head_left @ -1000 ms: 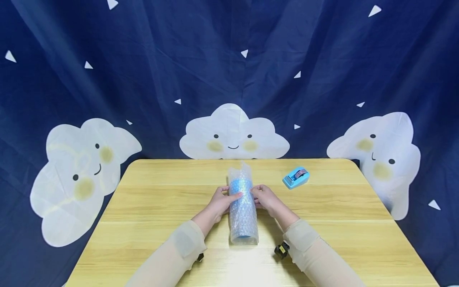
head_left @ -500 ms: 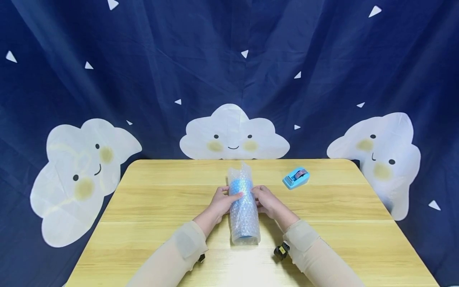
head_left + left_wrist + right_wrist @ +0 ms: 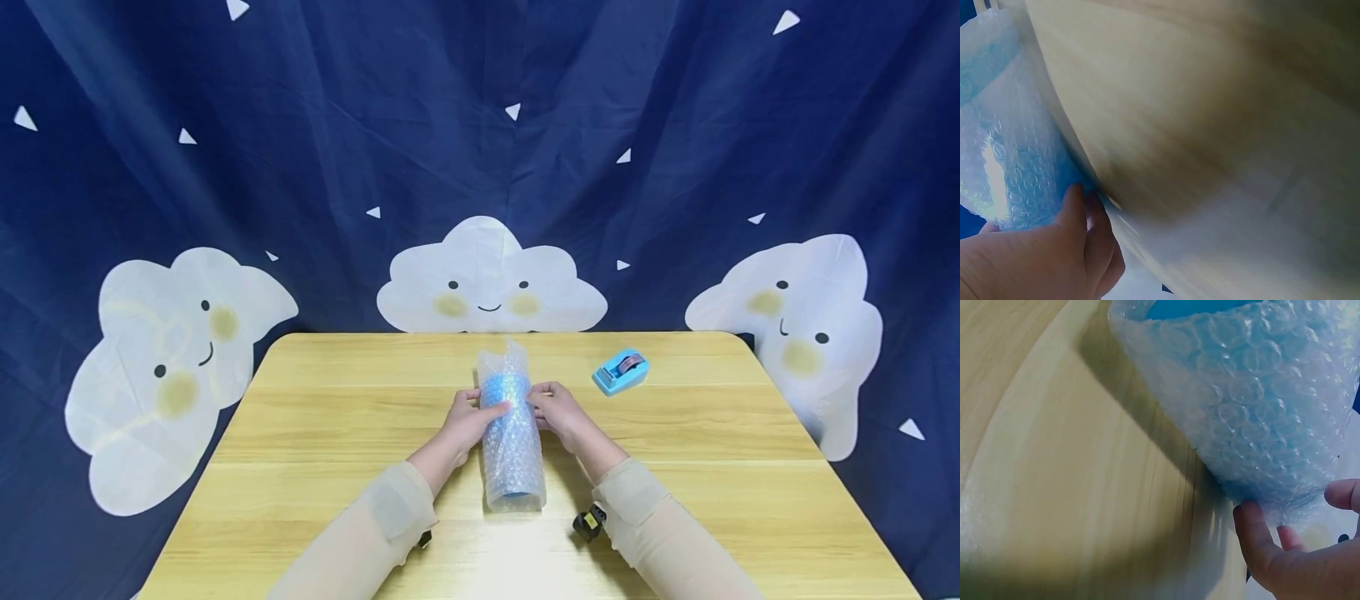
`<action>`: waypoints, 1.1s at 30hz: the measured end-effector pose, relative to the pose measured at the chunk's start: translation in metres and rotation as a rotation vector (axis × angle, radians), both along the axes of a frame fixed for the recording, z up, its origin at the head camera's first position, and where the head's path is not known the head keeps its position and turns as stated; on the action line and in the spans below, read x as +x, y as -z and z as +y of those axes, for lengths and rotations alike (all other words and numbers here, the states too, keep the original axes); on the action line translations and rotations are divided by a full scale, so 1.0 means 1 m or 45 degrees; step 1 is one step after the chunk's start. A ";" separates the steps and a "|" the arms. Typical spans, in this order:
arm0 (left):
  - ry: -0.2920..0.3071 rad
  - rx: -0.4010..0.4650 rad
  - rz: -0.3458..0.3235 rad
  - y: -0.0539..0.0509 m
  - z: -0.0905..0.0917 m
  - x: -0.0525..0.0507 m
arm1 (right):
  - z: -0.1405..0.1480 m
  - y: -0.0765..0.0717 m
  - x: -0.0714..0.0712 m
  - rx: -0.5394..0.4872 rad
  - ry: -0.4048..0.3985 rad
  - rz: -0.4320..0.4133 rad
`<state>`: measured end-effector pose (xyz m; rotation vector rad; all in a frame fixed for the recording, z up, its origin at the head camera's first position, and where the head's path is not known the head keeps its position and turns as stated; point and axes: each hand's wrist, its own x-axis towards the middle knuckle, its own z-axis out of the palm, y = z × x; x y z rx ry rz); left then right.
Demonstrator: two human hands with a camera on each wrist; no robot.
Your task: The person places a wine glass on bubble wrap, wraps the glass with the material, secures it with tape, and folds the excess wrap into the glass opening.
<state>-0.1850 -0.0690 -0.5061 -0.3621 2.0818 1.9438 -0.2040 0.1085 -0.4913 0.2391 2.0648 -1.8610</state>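
Bubble wrap (image 3: 513, 458) between both hands (image 3: 467, 422) (image 3: 557, 414)

The tape dispenser (image 3: 621, 372) lies right of the bubble wrap (image 3: 513, 454).

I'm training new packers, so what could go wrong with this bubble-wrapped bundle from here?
The bubble wrap looks unfastened on the side that shows, so it might unroll if the fingers let go. Its near end looks open, so the blue thing inside could slip out.
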 end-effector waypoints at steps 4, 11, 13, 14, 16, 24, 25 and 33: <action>-0.003 -0.005 0.008 0.000 0.000 0.001 | 0.000 0.001 -0.001 0.013 0.006 -0.006; -0.006 0.018 -0.001 0.004 0.001 0.000 | 0.002 0.002 -0.002 0.009 0.002 -0.007; -0.006 0.020 -0.002 0.004 0.001 0.000 | 0.002 0.001 -0.001 0.017 0.003 -0.010; -0.005 0.018 -0.001 0.005 0.001 0.000 | 0.003 0.000 -0.001 0.023 0.002 -0.009; -0.007 0.015 0.002 0.004 0.001 0.000 | 0.003 -0.003 -0.001 0.028 0.006 -0.010; -0.017 0.000 -0.006 0.003 0.002 0.000 | 0.011 -0.006 -0.005 -0.007 0.104 0.045; -0.017 -0.001 -0.007 0.003 0.002 0.000 | 0.014 -0.005 -0.007 -0.022 0.148 0.048; -0.013 0.005 -0.023 0.001 0.001 0.003 | 0.042 -0.002 -0.017 -0.103 0.525 0.078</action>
